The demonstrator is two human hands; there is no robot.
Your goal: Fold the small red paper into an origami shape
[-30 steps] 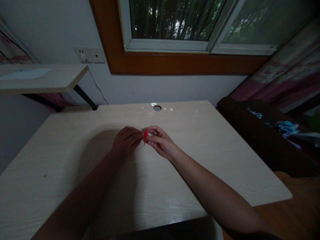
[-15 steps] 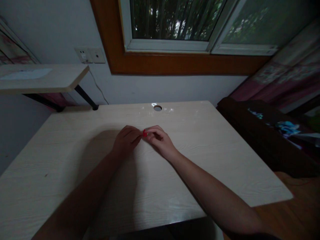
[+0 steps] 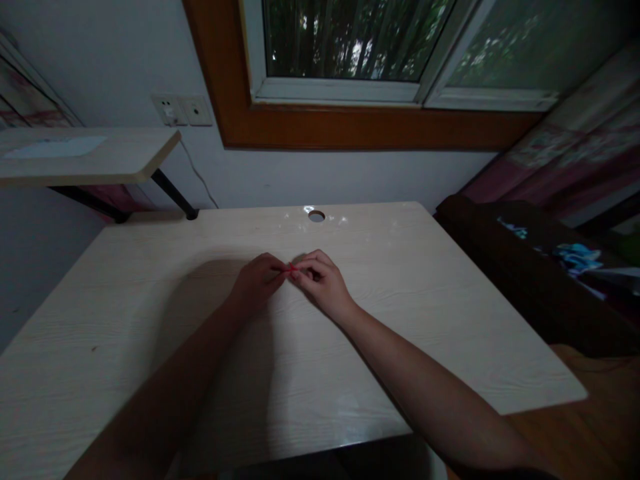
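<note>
A small, thin red piece (image 3: 292, 267), perhaps string or a strip, shows between my fingertips over the middle of the desk; its exact kind is too small to make out. My left hand (image 3: 257, 279) pinches it from the left side. From the right, my right hand (image 3: 323, 280) pinches the same red piece between thumb and forefinger, its other fingers curled. The two sets of fingertips almost meet. Most of the red piece is hidden by the fingers.
The pale wood-grain desk (image 3: 400, 320) stands against the wall below a window (image 3: 345, 40). A raised shelf (image 3: 135, 157) on black legs is at the back left. A round cable hole (image 3: 317, 216) sits near the back edge. A dark sofa-like piece (image 3: 500, 267) stands at the right.
My left fingers have shifted slightly and opened a small gap behind the pinch. The red piece now looks thinner and more stretched out between the hands.
</note>
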